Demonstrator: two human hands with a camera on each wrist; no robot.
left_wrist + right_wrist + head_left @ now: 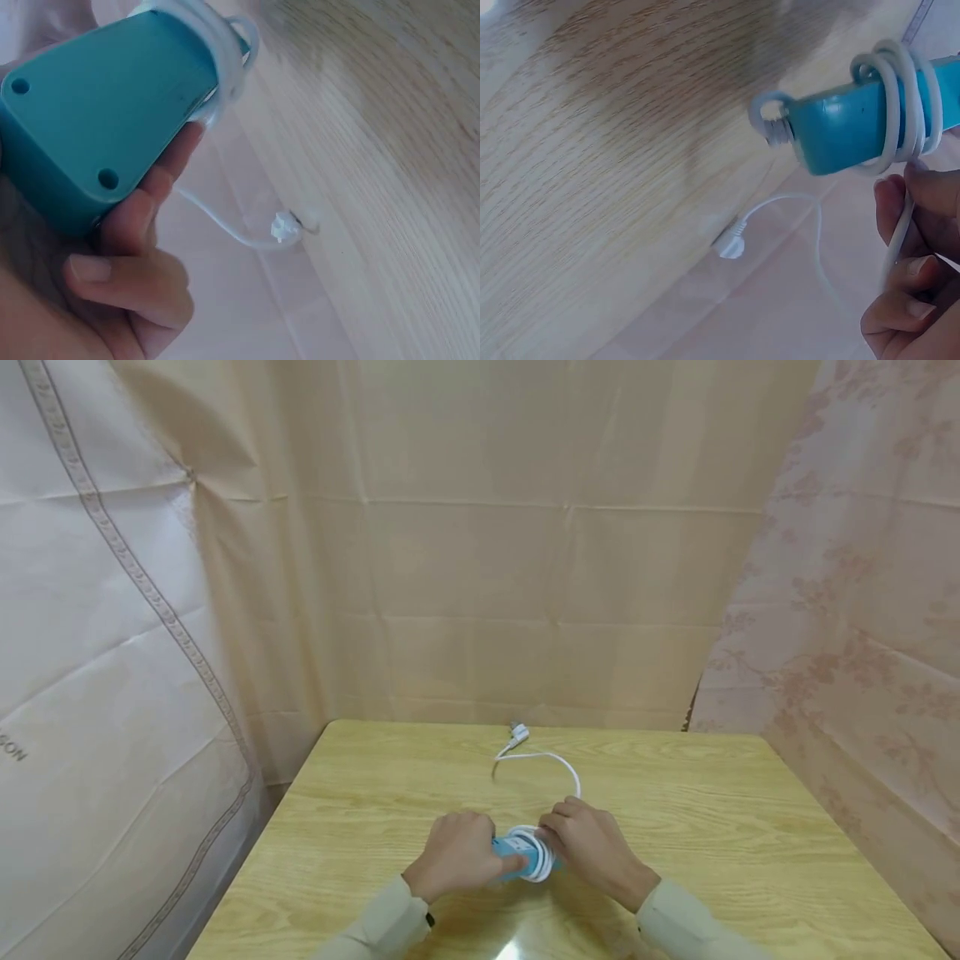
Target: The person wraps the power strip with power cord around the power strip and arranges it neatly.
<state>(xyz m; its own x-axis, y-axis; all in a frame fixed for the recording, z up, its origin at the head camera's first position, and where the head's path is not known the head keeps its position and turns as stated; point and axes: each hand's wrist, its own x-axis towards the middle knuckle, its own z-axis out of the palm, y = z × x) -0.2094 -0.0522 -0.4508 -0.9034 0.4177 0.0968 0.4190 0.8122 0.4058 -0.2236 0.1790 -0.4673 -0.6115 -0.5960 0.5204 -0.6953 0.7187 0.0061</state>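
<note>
Head view: boxy power strip [516, 846], part-hidden, clasped by left hand [461, 853]; right hand [592, 847] pinches cord [541, 865]; plug [520, 734] by far edge, woodgrain worktop [375, 793].

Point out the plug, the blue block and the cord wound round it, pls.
White plug [520, 735]: head view, on its body.
Blue block [97, 97]: left wrist view, on its flat, holed face.
Wound cord [910, 105]: right wrist view, on a middle turn.
</note>
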